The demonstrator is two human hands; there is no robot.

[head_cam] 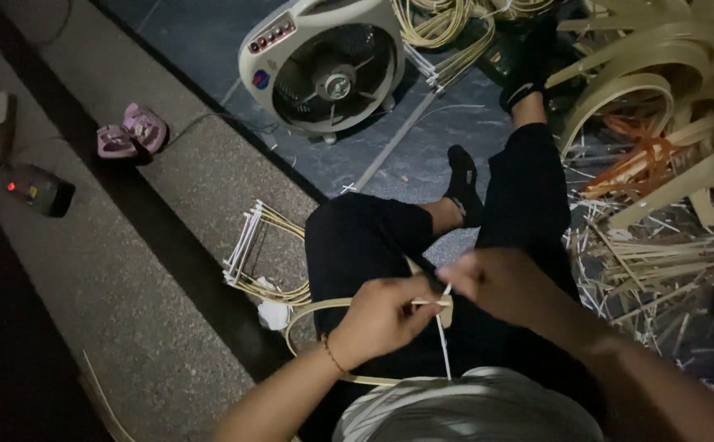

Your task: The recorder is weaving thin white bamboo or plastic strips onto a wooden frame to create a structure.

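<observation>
Pale bent bamboo strip loop [316, 315] kept on lap, at 7 o'clock from grey box fan [324, 65]. Loop pinched by left hand [381, 315]; thin white binding strand [443, 327] pinched by right hand [496, 282]. Strand best pulled tight, joint held steady.

The floor [422, 155] carries a white box fan [324, 65], pink sandals [132, 131], bamboo strip bundles [267, 254] and scattered offcuts [651, 270].
</observation>
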